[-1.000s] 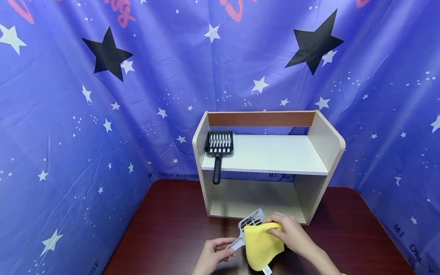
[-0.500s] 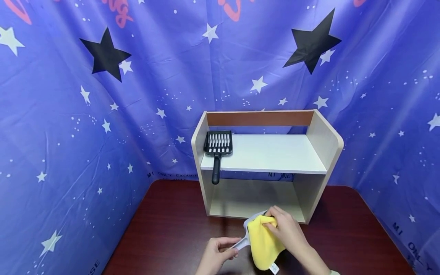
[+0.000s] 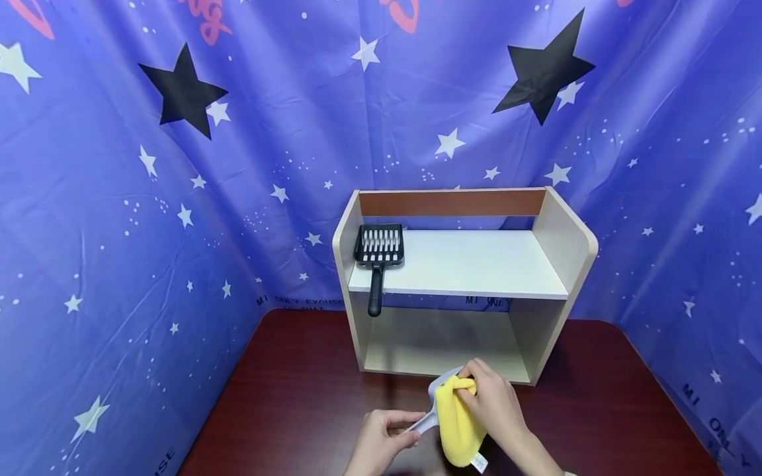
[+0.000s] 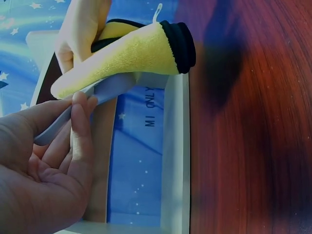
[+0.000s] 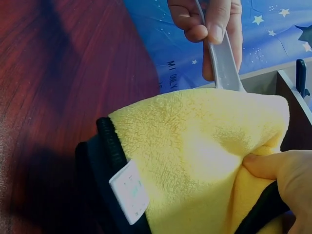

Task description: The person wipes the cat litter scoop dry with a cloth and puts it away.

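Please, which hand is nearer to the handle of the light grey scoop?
Left. The left hand pinches the handle itself between thumb and fingers; the right hand is farther along, by the scoop head, holding the yellow cloth over it.

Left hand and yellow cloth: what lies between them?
The gray scoop handle runs from the left hand to the yellow cloth; the right wrist and head views both show it.

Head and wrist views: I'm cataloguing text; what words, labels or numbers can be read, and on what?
"MI ONLY EXCUSE": blue curtain.
Line beneath: too obscured.
"MI ONLY": elsewhere on the curtain.
"SE": curtain's lower left, cut off.
Red lettering: curtain top, cut off, unreadable.
White tag on yellow cloth: too blurred.
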`<state>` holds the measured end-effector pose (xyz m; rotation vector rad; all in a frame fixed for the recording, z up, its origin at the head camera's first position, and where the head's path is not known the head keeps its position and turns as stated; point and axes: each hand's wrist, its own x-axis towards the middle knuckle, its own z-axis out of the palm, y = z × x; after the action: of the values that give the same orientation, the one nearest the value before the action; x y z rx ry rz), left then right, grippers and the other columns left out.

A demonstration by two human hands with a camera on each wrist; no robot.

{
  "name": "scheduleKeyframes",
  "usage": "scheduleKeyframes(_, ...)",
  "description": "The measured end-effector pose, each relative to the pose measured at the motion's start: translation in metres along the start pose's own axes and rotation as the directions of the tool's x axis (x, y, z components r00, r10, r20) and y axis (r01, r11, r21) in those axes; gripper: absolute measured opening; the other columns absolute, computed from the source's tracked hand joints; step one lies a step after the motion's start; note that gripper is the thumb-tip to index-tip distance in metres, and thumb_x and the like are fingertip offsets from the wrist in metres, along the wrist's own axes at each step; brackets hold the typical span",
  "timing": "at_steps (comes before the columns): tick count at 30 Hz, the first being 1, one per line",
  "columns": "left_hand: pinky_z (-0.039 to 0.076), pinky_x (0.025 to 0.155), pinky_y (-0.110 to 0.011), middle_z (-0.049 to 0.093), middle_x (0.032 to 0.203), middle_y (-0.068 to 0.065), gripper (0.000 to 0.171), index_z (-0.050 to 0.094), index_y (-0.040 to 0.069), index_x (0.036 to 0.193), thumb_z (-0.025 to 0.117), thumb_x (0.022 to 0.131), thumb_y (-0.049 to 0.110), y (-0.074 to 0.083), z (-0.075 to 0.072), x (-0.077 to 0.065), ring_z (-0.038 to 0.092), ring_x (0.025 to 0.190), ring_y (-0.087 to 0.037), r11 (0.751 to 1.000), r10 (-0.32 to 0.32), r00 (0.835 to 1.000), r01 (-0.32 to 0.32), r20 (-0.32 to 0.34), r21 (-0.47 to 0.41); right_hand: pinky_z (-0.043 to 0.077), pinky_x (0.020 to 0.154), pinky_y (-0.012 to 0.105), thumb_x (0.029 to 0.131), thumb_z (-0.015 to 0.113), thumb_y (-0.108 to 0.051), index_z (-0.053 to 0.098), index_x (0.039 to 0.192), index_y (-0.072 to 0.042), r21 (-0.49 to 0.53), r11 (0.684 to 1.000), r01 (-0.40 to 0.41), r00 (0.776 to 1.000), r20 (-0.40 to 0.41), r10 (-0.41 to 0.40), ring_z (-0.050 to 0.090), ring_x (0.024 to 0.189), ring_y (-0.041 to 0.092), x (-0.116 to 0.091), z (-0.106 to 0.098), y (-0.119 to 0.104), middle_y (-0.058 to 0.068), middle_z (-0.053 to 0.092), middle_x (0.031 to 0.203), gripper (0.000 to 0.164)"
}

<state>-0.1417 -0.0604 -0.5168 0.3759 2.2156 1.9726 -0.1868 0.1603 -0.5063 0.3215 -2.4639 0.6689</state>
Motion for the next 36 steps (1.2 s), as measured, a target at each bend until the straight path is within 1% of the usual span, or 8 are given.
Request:
scheduleKeyframes(6,0.054,0.057,-0.014,0.073,0.086,-0.009,0.028,0.073,0.002,0.102,0.071,0.075,-0.004,-0.002,0.005,0.0,0.065,0.063,-0.002,0.999,0.039,0.999,-0.038,-0.018,0.033,0.034,0.045,0.02,0.061,0.08,-0.008,0.057,0.074,-0.021,-0.015,0.999,-0.052,0.999,0.012,0.052,0.046,0.057,0.006,0.005,-0.002,0.003,-0.01,0.059,0.077,0.029)
scheduleKeyframes(13,0.053,0.055,-0.014,0.073,0.085,-0.009,0.028,0.073,0.004,0.102,0.071,0.075,-0.002,-0.003,0.007,0.001,0.064,0.062,-0.002,0.998,0.033,0.999,-0.031,-0.037,0.05,0.035,0.045,0.02,0.061,0.082,-0.007,0.057,0.073,-0.021,0.001,0.999,-0.039,0.999,-0.019,0.039,0.048,0.059,0.007,0.011,-0.007,0.015,-0.01,0.06,0.077,0.031)
scheduleKeyframes(18,0.053,0.056,-0.013,0.073,0.087,-0.011,0.028,0.072,0.003,0.103,0.072,0.075,-0.001,-0.005,0.004,0.0,0.065,0.063,-0.004,1.0,0.021,0.999,-0.02,-0.028,0.021,0.036,0.044,0.019,0.062,0.082,-0.01,0.057,0.073,-0.022,0.003,0.999,-0.044,0.999,-0.027,0.044,0.048,0.058,0.008,0.011,-0.01,0.021,-0.011,0.058,0.076,0.03)
scheduleKeyframes(22,0.054,0.057,-0.015,0.073,0.086,-0.013,0.028,0.072,0.001,0.103,0.071,0.075,-0.002,-0.007,0.0,-0.001,0.065,0.063,-0.005,0.999,0.03,0.999,-0.03,-0.024,0.012,0.038,0.046,0.023,0.064,0.082,-0.011,0.056,0.073,-0.021,-0.009,0.999,-0.038,0.999,-0.033,0.037,0.049,0.058,0.01,0.012,-0.014,0.026,-0.008,0.06,0.076,0.03)
scheduleKeyframes(25,0.056,0.058,-0.017,0.072,0.088,-0.015,0.028,0.071,0.0,0.104,0.07,0.076,-0.002,-0.007,-0.004,-0.001,0.065,0.064,-0.005,1.0,0.019,1.0,-0.019,-0.015,-0.02,0.04,0.045,0.028,0.064,0.083,-0.01,0.057,0.075,-0.019,-0.018,0.999,-0.031,0.999,-0.044,0.03,0.053,0.058,0.013,0.014,-0.019,0.029,-0.003,0.064,0.076,0.03)
scheduleKeyframes(29,0.059,0.065,-0.022,0.068,0.1,-0.023,0.028,0.067,-0.006,0.109,0.066,0.081,-0.001,-0.012,-0.011,0.001,0.066,0.068,-0.007,0.993,-0.003,1.0,0.002,-0.004,-0.118,0.045,0.046,0.033,0.063,0.085,-0.01,0.06,0.079,-0.017,-0.024,1.0,-0.01,0.998,-0.065,0.009,0.059,0.059,0.017,0.015,-0.027,0.037,0.002,0.068,0.075,0.03)
scheduleKeyframes(33,0.059,0.068,-0.022,0.064,0.105,-0.029,0.029,0.063,-0.01,0.112,0.063,0.085,-0.001,-0.017,-0.018,0.004,0.065,0.071,-0.006,0.986,-0.005,1.0,0.003,-0.015,-0.169,0.044,0.048,0.031,0.062,0.086,-0.015,0.06,0.079,-0.02,-0.021,1.0,0.019,0.996,-0.086,-0.021,0.056,0.058,0.012,0.015,-0.031,0.043,-0.003,0.064,0.069,0.031)
scheduleKeyframes(36,0.058,0.067,-0.019,0.064,0.105,-0.03,0.029,0.063,-0.011,0.113,0.062,0.085,-0.001,-0.016,-0.019,0.007,0.064,0.069,-0.005,0.987,-0.011,1.0,0.007,-0.023,-0.162,0.039,0.047,0.025,0.063,0.086,-0.018,0.058,0.078,-0.022,-0.02,0.999,0.027,0.996,-0.082,-0.029,0.05,0.057,0.007,0.017,-0.032,0.041,-0.008,0.059,0.067,0.031)
